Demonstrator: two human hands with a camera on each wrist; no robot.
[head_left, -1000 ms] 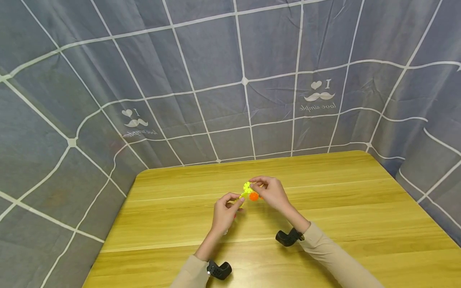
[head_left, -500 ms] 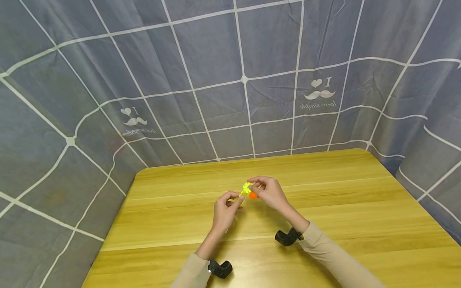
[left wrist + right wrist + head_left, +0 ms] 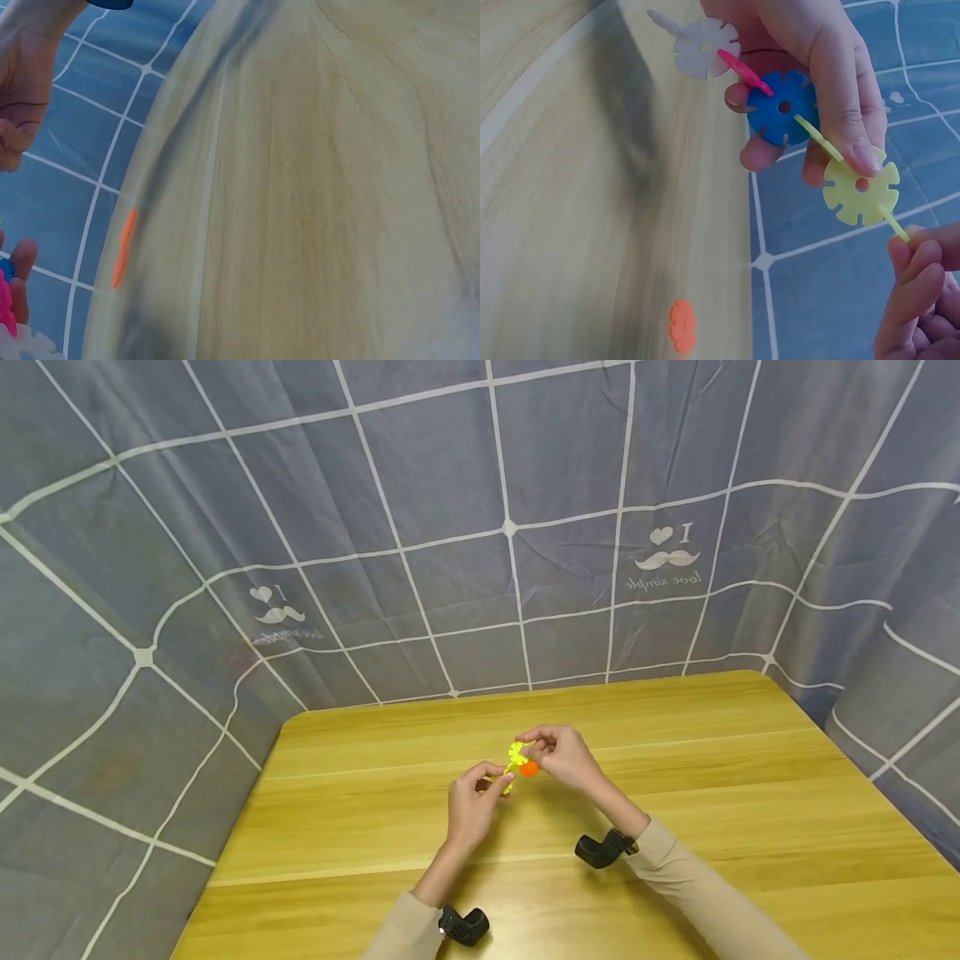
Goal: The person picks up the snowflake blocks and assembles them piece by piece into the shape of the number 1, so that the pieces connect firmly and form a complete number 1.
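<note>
Several notched discs joined edge to edge form a chain in the right wrist view: white, pink, blue and yellow. My left hand holds it, thumb on a yellow disc and fingers behind the blue one. My right hand pinches the yellow disc at the chain's end. In the head view my left hand is lower and left of my right hand, with a bright yellow disc between them. In the left wrist view the chain is mostly cut off.
Orange discs lie on the wooden table, just beyond the hands; in the left wrist view two orange pieces are near its edge. A grey curtain with white lines stands behind the table.
Both hands stay close together on the chain. My left hand has shifted slightly right, and the red and white bits seen below it earlier are no longer visible in the head view.
</note>
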